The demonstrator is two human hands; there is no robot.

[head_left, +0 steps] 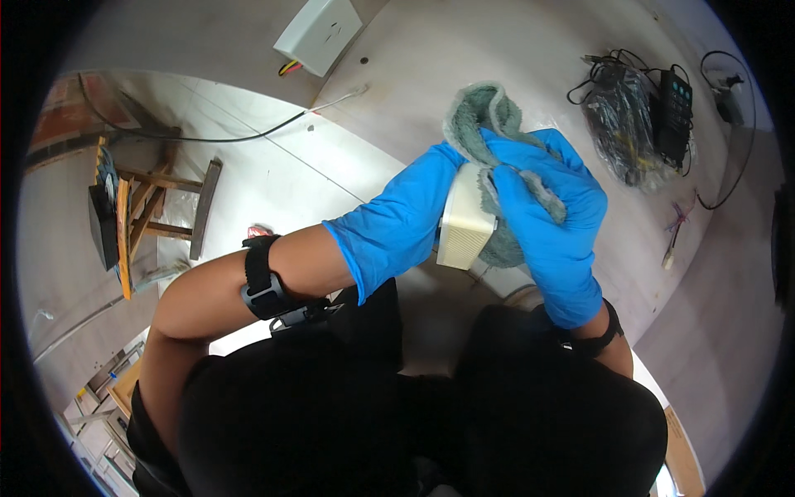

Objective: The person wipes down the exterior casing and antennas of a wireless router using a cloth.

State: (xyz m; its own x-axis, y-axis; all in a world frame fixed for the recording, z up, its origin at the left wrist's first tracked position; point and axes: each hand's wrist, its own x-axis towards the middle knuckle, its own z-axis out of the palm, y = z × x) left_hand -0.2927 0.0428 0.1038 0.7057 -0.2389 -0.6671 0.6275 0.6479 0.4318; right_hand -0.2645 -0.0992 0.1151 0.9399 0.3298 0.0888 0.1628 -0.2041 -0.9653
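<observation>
A cream plastic box (460, 240) with a fine grille on its lower face is held in front of me. My left hand (414, 190), in a blue glove, grips it from the left, with its fingertips mostly hidden behind the box and cloth. My right hand (555, 199), also gloved in blue, is closed on a grey-green fluffy cloth (476, 108), pressing it on the box's upper and right part. The cloth bunches above the fingers and drapes down on the right side of the box.
A pale worktop (389, 74) carries a white socket box (319, 37), cables, a plastic bag (625, 116) and a black handheld device (672, 116). A loose connector (667, 261) lies at right. Lower left, on the white floor (273, 166), stands a wooden stool (203, 207).
</observation>
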